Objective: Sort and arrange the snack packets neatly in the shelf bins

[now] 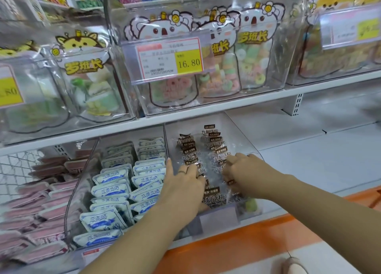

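Clear-wrapped plum packets lay in 2 rows running straight away from you in the middle bin, your left hand and right hand each curled around its nearer row.

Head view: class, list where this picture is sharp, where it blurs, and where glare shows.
Head view: clearest mid-frame, on the price tag and the blue-white packets. Head view edges smear: the pink packets at left are soft and the far-right tag is unreadable. Glare whitens the upper clear bin walls. Lighting is even, with no hard shadows.
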Demonstrator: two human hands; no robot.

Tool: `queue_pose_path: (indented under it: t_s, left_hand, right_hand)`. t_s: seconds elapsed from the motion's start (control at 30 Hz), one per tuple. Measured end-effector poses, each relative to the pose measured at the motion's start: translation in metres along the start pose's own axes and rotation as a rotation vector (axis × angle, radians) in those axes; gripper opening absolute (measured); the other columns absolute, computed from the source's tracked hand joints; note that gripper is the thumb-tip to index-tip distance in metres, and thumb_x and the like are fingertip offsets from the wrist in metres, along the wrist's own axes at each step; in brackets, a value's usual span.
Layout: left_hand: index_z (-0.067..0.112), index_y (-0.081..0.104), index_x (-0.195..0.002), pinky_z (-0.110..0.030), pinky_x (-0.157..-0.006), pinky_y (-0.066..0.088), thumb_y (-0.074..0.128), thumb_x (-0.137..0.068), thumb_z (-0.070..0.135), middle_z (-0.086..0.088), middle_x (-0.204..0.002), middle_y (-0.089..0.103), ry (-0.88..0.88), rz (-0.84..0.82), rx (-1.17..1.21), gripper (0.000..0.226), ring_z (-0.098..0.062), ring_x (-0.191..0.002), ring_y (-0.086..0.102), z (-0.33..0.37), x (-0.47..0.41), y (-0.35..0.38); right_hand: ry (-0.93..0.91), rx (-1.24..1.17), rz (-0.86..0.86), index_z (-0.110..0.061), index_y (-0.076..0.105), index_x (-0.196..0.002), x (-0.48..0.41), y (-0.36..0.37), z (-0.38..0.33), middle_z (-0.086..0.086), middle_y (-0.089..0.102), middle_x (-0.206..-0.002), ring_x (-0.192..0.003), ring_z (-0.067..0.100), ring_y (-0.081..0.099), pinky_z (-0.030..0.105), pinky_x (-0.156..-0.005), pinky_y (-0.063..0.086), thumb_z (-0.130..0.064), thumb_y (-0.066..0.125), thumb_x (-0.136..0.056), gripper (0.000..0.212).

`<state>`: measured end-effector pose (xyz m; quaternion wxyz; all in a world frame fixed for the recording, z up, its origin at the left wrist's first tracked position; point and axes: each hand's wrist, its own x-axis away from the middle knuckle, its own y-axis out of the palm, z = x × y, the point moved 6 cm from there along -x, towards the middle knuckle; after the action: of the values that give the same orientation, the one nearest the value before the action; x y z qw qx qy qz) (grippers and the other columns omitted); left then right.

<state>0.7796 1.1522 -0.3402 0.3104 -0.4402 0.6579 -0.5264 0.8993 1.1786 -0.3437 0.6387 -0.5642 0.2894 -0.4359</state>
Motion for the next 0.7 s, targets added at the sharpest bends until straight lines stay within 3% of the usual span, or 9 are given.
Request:
queue_pose_path:
  t_s: [0.13,0.23,0.33,0.5,0.63,0.7]
  left_hand:
    - [0.025,0.058,-0.122,-0.06,-0.112,-0.005,0.056,-0.088,0.046,-0.007,-0.126,0.044,-0.002,0.005,0.016,0.04,-0.026,-0.126,0.036,0.002,0.003,-0.002]
    - [0.021,0.066,-0.109,-0.063,-0.11,-0.008,0.059,-0.088,0.024,-0.009,-0.13,0.046,0.012,-0.052,-0.089,0.022,-0.028,-0.129,0.035,0.003,0.001,0.002]
    - [0.016,0.067,-0.103,-0.064,-0.11,-0.007,0.058,-0.084,0.013,-0.008,-0.134,0.044,-0.005,-0.141,-0.128,0.021,-0.029,-0.131,0.033,0.006,-0.004,0.002]
    - [0.016,0.062,-0.112,-0.067,-0.108,-0.007,0.06,-0.085,0.018,-0.01,-0.131,0.045,-0.022,-0.188,-0.172,0.027,-0.031,-0.128,0.036,0.005,-0.008,0.003]
    - [0.028,0.052,-0.124,-0.063,-0.109,-0.006,0.055,-0.088,0.046,-0.001,-0.13,0.049,-0.038,-0.078,0.019,0.041,-0.025,-0.124,0.044,0.002,0.0,-0.001]
    - [0.032,0.056,-0.12,-0.06,-0.109,-0.006,0.053,-0.09,0.046,0.003,-0.13,0.05,-0.057,-0.028,0.047,0.033,-0.022,-0.121,0.048,0.0,0.003,0.001]
  right_hand:
    - [-0.017,-0.08,-0.024,-0.023,0.056,-0.119,0.002,0.0,0.002,0.0,0.048,-0.121,-0.112,0.022,0.046,0.035,-0.092,0.039,-0.032,0.06,-0.088,0.033]
    - [-0.02,-0.088,-0.019,-0.023,0.057,-0.117,0.004,0.0,0.002,-0.002,0.048,-0.121,-0.109,0.021,0.049,0.034,-0.089,0.042,-0.022,0.06,-0.087,0.03]
    - [-0.004,-0.026,-0.007,-0.021,0.061,-0.115,0.004,0.003,0.001,-0.001,0.049,-0.117,-0.107,0.022,0.049,0.034,-0.087,0.044,-0.013,0.058,-0.087,0.029]
    - [0.028,-0.026,0.044,-0.018,0.057,-0.118,0.0,0.007,-0.001,0.002,0.048,-0.118,-0.108,0.022,0.047,0.032,-0.082,0.042,-0.012,0.058,-0.087,0.032]
    - [0.051,-0.219,0.092,-0.022,0.052,-0.122,0.011,-0.002,0.002,-0.001,0.049,-0.12,-0.108,0.021,0.051,0.03,-0.082,0.042,-0.02,0.062,-0.086,0.038]
    - [0.039,-0.237,0.154,-0.026,0.055,-0.119,0.018,-0.005,-0.001,-0.005,0.051,-0.122,-0.108,0.02,0.052,0.027,-0.078,0.039,-0.015,0.06,-0.085,0.036]
